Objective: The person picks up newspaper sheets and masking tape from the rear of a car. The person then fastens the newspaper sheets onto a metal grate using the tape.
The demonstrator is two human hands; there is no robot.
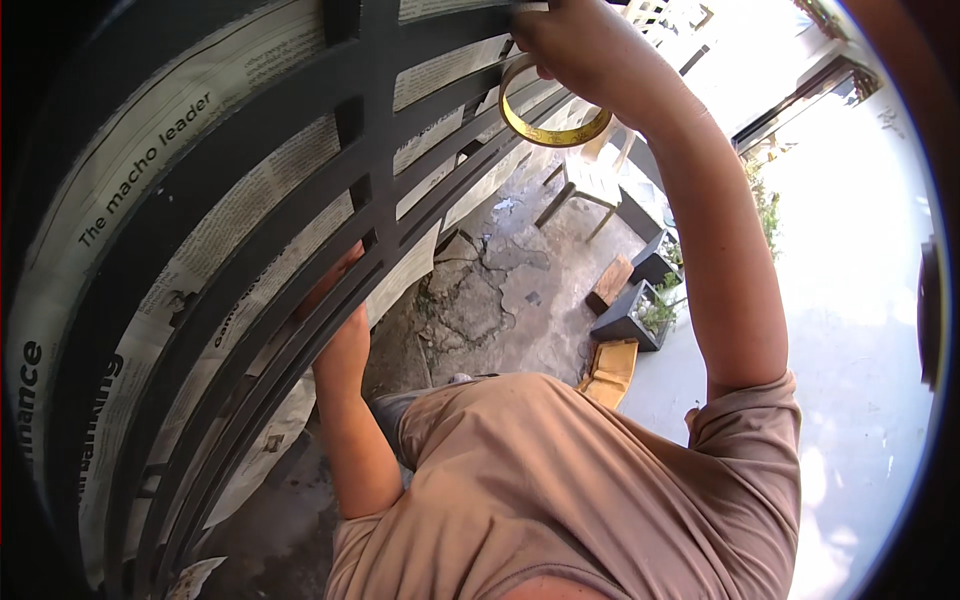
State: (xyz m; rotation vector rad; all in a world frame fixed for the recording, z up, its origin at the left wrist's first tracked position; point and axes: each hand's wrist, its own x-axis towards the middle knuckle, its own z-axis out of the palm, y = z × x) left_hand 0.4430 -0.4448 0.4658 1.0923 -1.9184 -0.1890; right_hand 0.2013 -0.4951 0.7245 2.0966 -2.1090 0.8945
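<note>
A dark slatted gate or grille (379, 150) curves across the left side, with sheets of newspaper (262, 169) behind its bars. My right hand (559, 37) is raised at the top against the bars, and a roll of tape (555, 136) with a yellow inner core hangs at its fingers. Whether the fingers grip the roll or it hangs by its strip is unclear. My left hand (341, 281) reaches behind the lower bars, beside the newspaper; the slats partly hide it, so its grip is not visible.
A light plastic chair (592, 180) stands on the cracked concrete floor (480, 300). Dark planters (634, 319) with green plants, a brick-like block (611, 281) and a yellowish folded item (611, 371) lie along the white wall (840, 300) at right.
</note>
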